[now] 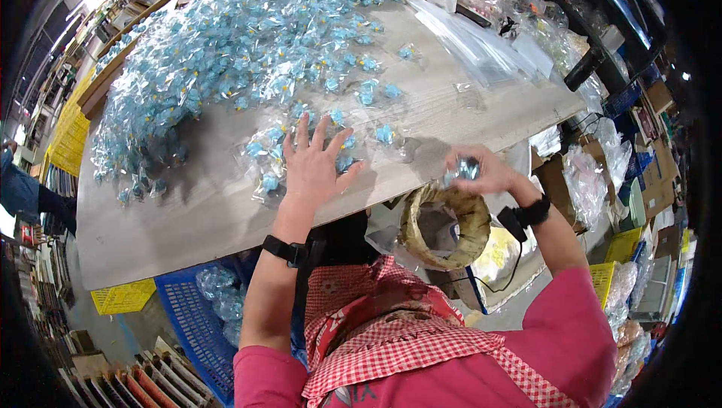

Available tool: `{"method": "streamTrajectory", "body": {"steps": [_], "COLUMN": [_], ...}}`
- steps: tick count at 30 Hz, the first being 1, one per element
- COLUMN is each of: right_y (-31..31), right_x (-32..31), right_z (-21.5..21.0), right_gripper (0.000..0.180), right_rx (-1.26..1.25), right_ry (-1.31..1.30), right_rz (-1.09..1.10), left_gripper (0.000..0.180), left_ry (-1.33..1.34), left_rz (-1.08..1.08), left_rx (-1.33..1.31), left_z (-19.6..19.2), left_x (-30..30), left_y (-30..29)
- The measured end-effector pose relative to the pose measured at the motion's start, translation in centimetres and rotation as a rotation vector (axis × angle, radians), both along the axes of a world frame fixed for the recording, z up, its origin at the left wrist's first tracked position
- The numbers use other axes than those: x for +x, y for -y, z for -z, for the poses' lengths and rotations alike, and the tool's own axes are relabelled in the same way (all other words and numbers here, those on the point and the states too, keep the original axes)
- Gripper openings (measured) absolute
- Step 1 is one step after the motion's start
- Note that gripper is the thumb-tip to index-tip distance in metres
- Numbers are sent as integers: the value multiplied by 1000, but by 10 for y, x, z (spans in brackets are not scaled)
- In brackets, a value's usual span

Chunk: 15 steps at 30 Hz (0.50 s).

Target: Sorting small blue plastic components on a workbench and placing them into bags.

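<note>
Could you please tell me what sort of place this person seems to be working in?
Probably a packing workshop or small factory. A worktable is heaped with small blue items in clear packets, plastic crates stand on the floor, and the right hand holds packets over a lined bin.

A blue plastic crate (188, 318) sat under the near left edge of the wooden table (150, 235), with a yellow crate (124, 297) just left of it. Flat clear bags (481, 47) lay on the table's far right. Cardboard boxes (654, 175) stood at the right.
</note>
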State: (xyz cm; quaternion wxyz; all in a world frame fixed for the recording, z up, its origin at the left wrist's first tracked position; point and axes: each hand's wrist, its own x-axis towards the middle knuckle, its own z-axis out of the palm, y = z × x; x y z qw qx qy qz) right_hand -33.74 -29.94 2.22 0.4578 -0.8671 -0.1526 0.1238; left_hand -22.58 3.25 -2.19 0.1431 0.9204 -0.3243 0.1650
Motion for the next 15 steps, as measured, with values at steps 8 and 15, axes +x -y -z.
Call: {"method": "streamTrajectory", "body": {"steps": [8, 15], "right_y": [-5, 35], "right_x": [31, 223], "right_z": [-37, 15], "right_gripper": [42, 71], "right_rx": [-19, -729], "right_ry": [-288, 610], "right_rz": [-22, 222], "left_gripper": [60, 58], "left_ry": [27, -18], "left_rz": [25, -16], "left_rx": [-65, -64], "left_z": [3, 0], "left_x": [0, -4], "left_y": [2, 6]}}
